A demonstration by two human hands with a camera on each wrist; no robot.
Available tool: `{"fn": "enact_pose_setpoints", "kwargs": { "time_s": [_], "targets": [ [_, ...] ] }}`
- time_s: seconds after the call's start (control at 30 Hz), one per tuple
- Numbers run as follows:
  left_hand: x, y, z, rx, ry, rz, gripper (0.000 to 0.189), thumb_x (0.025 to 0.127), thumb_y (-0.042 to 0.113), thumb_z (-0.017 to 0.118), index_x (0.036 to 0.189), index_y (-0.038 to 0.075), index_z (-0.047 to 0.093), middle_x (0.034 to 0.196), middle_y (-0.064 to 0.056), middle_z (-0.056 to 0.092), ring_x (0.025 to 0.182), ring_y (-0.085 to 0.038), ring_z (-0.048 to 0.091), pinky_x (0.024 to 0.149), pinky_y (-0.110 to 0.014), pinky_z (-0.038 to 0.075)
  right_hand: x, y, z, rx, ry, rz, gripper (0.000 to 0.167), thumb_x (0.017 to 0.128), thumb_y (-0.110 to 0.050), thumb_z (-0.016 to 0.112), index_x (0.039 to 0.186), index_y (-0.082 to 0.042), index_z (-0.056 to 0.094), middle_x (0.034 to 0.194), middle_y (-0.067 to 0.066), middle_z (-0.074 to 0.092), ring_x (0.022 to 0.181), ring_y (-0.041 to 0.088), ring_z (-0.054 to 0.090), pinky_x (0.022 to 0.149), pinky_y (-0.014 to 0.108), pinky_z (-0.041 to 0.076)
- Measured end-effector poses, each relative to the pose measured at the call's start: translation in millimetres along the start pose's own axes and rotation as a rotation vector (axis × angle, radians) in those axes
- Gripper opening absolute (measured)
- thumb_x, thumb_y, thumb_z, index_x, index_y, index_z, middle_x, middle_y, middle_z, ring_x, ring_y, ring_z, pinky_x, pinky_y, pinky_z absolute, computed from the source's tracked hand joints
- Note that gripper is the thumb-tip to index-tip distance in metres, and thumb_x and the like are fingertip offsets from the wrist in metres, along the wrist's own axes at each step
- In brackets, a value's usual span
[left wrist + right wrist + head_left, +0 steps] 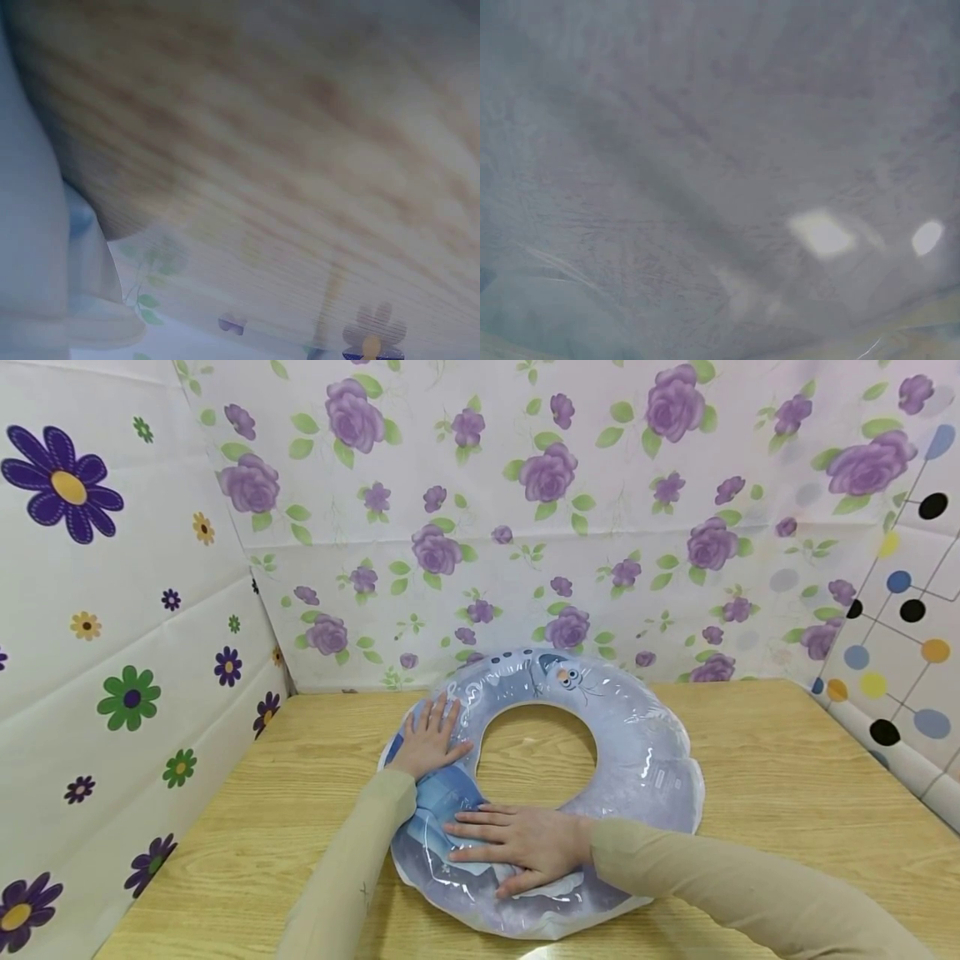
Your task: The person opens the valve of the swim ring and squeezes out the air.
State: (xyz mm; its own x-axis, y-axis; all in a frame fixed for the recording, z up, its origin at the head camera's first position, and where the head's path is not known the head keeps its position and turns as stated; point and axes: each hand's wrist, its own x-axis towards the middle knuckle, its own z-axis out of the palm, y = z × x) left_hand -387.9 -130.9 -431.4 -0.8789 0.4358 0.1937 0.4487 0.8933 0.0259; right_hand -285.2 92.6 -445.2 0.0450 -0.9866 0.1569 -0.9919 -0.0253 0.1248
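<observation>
An inflated swim ring (pixel 641 735) in pale blue and lavender lies flat on the wooden table in the head view, a cartoon snowman printed on its far side. My left hand (pixel 429 742) rests on the ring's left side, fingers spread and pointing away from me. Across the near part of the ring lies my right hand (pixel 525 843), palm down with straight fingers pointing left. It covers part of the blue print. In the right wrist view the ring's shiny surface (pixel 705 165) fills most of the picture, blurred. The ring's pale edge (pixel 94 322) shows at left in the left wrist view.
Wood-grain tabletop (pixel 787 760) surrounds the ring and shows through its hole. A white cloth with purple roses (pixel 438 550) hangs behind the table. On the left stands a daisy-print cloth (pixel 60 677), on the right a dotted one (pixel 911 693).
</observation>
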Motion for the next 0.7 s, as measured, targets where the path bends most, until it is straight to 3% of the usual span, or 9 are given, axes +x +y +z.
{"fn": "enact_pose_setpoints", "kwargs": {
  "time_s": [0.7],
  "targets": [
    [1.3,1.0,0.5,0.015,-0.036,-0.02,0.081,0.09,0.057,0.036,0.146,0.011,0.001,0.148,-0.015,-0.006,0.132,-0.037,-0.003,0.097,-0.058,0.003,-0.1,0.2,1.1,0.001,-0.026,0.003,0.066,0.093,-0.056,0.016,0.147,-0.02,0.009,0.15,0.008,0.0,0.134,0.027,0.003,0.103,0.045,0.009]
  ]
}}
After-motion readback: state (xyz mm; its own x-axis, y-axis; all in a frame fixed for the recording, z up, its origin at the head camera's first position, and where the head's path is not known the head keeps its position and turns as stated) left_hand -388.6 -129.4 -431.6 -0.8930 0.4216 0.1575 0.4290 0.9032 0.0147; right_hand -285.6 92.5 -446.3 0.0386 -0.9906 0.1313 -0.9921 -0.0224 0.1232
